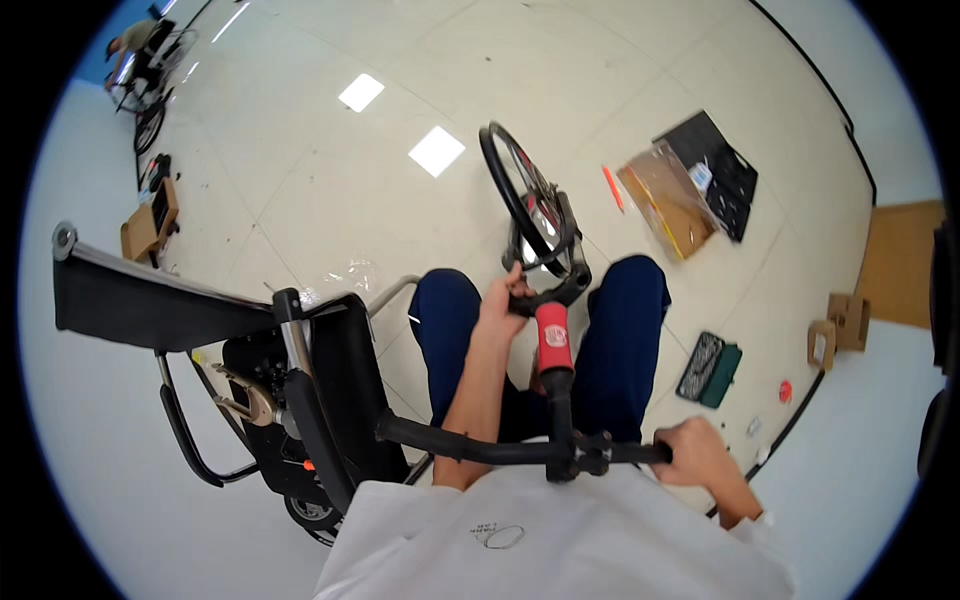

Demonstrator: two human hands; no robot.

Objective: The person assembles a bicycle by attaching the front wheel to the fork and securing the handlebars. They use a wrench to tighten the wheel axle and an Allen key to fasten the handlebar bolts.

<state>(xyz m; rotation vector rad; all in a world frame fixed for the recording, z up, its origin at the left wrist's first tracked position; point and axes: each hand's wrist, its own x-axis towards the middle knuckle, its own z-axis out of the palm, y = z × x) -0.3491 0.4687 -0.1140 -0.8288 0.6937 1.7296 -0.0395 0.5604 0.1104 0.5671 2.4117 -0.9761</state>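
Grips the right end of the black handlebar [480, 450] with closed right hand [695, 450]. Touches the black fork [548, 297] with curled left hand [498, 304]; cannot tell if fully closed. Has the wheel [517, 208] just beyond left hand, the nearer one, long axis running forward.

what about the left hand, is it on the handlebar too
No, the left hand is at the black fork near the wheel, while the right hand grips the end of the handlebar.
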